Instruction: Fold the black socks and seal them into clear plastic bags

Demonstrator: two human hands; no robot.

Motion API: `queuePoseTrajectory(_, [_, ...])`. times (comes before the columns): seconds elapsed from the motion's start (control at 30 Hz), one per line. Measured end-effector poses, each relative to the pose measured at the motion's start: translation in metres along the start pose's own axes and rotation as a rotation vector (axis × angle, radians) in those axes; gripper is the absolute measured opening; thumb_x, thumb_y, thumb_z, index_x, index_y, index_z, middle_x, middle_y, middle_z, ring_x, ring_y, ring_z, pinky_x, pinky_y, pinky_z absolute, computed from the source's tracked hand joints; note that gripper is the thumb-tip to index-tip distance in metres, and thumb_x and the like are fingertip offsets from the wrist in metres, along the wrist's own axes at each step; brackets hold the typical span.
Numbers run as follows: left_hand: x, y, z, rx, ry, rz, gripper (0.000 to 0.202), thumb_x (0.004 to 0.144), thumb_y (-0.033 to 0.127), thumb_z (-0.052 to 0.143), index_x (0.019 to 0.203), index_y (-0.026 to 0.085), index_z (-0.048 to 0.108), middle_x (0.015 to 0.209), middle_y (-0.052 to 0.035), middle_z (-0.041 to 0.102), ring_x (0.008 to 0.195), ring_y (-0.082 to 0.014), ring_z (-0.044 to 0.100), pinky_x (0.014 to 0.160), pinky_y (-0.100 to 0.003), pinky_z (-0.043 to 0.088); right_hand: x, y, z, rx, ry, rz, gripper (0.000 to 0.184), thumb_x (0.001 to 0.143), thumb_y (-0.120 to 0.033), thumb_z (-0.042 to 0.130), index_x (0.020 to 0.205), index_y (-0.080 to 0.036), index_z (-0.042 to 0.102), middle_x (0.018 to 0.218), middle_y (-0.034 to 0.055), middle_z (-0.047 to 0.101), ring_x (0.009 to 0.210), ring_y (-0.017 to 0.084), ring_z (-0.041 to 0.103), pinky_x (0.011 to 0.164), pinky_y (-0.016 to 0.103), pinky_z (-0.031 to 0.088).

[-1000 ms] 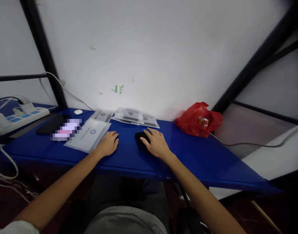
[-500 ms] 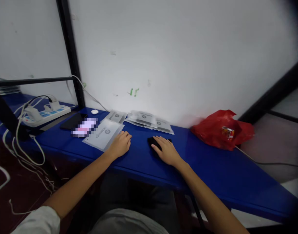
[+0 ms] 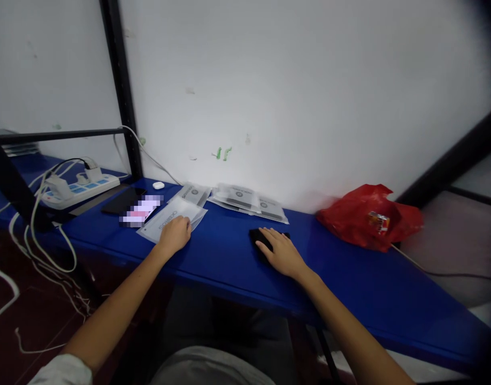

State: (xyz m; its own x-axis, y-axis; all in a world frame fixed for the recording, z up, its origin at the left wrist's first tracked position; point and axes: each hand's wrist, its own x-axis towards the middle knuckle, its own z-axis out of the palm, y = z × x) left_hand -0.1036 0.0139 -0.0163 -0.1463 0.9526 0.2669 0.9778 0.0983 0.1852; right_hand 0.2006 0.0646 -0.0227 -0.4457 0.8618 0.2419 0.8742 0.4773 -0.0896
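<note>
My left hand (image 3: 175,235) rests on a frosted plastic bag (image 3: 157,224) with dark printed lettering, on the left of the blue table. Its fingers are curled together at the bag's right part, where the film looks slightly creased; the fingertips are partly hidden. My right hand (image 3: 281,250) lies with its fingers stretched out over a flat black item (image 3: 254,236) near the table's middle. Most of that item is under the palm, so its kind cannot be made out. Behind both hands, more printed frosted bags (image 3: 239,199) with dark contents lie against the wall.
A phone (image 3: 142,210) with a lit, blurred screen, a black flat object (image 3: 119,200) and a small white case (image 3: 158,185) lie left. Beyond them stands a power strip (image 3: 85,190) with cables. A red plastic bag (image 3: 358,216) sits right on the blue table (image 3: 350,289). Black frame posts flank it.
My left hand has moved left from the bag's right edge onto the bag, its fingers now curled. My right hand stays over the black item. The view has shifted slightly.
</note>
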Motion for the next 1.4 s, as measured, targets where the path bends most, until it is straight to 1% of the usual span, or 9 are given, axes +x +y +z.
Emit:
queuePoseTrajectory(0.13, [-0.01,0.02,0.003,0.048,-0.014,0.135,0.024,0.091,0.019,0.038,0.09,0.016,0.061,0.092,-0.0101,0.063,0.084,-0.022,0.061,0.065,-0.03,0.046,-0.013,0.018,-0.005,-0.034,0.016,0.065,0.053,0.091,-0.046,0.035,0.134,-0.016,0.045,0.138,0.0129,0.048,0.131,0.029,0.038,0.106,0.051,0.032])
queuePoseTrajectory(0.33, [-0.034,0.083,0.01,0.039,-0.053,0.512,0.02,0.088,0.011,0.04,0.089,0.017,0.06,0.09,-0.009,0.061,0.088,-0.0227,0.059,0.069,-0.033,0.046,-0.039,0.043,-0.016,-0.113,0.003,0.187,0.054,0.091,-0.044,0.037,0.134,-0.012,0.046,0.136,0.0149,0.049,0.129,0.031,0.041,0.105,0.051,0.032])
queuePoseTrajectory(0.5, [-0.029,0.107,0.004,0.021,0.052,0.599,0.024,0.084,0.002,0.039,0.086,0.018,0.057,0.089,-0.0071,0.058,0.085,-0.0201,0.056,0.07,-0.032,0.045,-0.057,0.021,-0.029,-0.117,0.278,0.088,0.039,0.09,-0.032,0.041,0.119,-0.015,0.059,0.127,0.0151,0.056,0.118,0.029,0.051,0.098,0.047,0.04])
queuePoseTrajectory(0.6, [-0.022,0.109,-0.003,0.017,0.087,0.593,0.024,0.087,0.005,0.038,0.085,0.018,0.058,0.088,-0.0062,0.057,0.082,-0.0191,0.055,0.067,-0.03,0.044,-0.064,-0.012,-0.033,0.001,0.331,-0.121,0.033,0.091,-0.026,0.04,0.112,-0.018,0.063,0.111,0.0122,0.065,0.104,0.025,0.059,0.091,0.042,0.046])
queuePoseTrajectory(0.77, [-0.015,0.11,-0.007,-0.028,0.097,0.63,0.023,0.089,0.009,0.039,0.09,0.019,0.06,0.089,-0.0049,0.057,0.085,-0.0184,0.055,0.066,-0.028,0.043,-0.056,-0.052,-0.028,0.057,0.221,-0.373,0.038,0.085,-0.012,0.041,0.119,-0.015,0.057,0.119,0.0132,0.061,0.111,0.023,0.055,0.094,0.04,0.045])
queuePoseTrajectory(1.03, [-0.011,0.092,-0.005,0.023,0.126,0.63,0.022,0.092,0.015,0.039,0.093,0.02,0.06,0.09,-0.0046,0.059,0.087,-0.0178,0.056,0.069,-0.026,0.043,-0.036,-0.044,-0.016,-0.115,0.042,-0.173,0.048,0.085,-0.007,0.037,0.133,-0.014,0.042,0.11,0.0118,0.065,0.097,0.023,0.061,0.087,0.035,0.046])
queuePoseTrajectory(1.17, [-0.016,0.08,-0.01,0.078,0.056,0.554,0.02,0.091,0.018,0.041,0.091,0.019,0.061,0.089,-0.0054,0.061,0.085,-0.0193,0.058,0.067,-0.028,0.043,-0.036,-0.043,-0.015,-0.175,0.024,-0.108,0.051,0.086,-0.007,0.036,0.137,-0.014,0.037,0.106,0.012,0.066,0.09,0.023,0.063,0.081,0.033,0.047])
queuePoseTrajectory(1.27, [-0.021,0.078,-0.014,0.089,0.017,0.538,0.021,0.092,0.018,0.041,0.089,0.019,0.061,0.085,-0.0049,0.061,0.082,-0.0187,0.058,0.064,-0.027,0.042,-0.033,-0.052,-0.015,-0.181,0.02,-0.129,0.047,0.087,-0.008,0.035,0.133,-0.015,0.041,0.111,0.0129,0.064,0.095,0.023,0.062,0.083,0.033,0.047])
queuePoseTrajectory(1.4, [-0.025,0.084,-0.02,0.097,0.082,0.604,0.02,0.092,0.016,0.041,0.09,0.019,0.061,0.082,-0.0037,0.06,0.08,-0.0173,0.057,0.063,-0.026,0.041,-0.022,-0.069,-0.015,-0.121,-0.016,-0.203,0.043,0.087,-0.007,0.037,0.128,-0.017,0.048,0.118,0.0107,0.062,0.106,0.021,0.059,0.089,0.032,0.045])
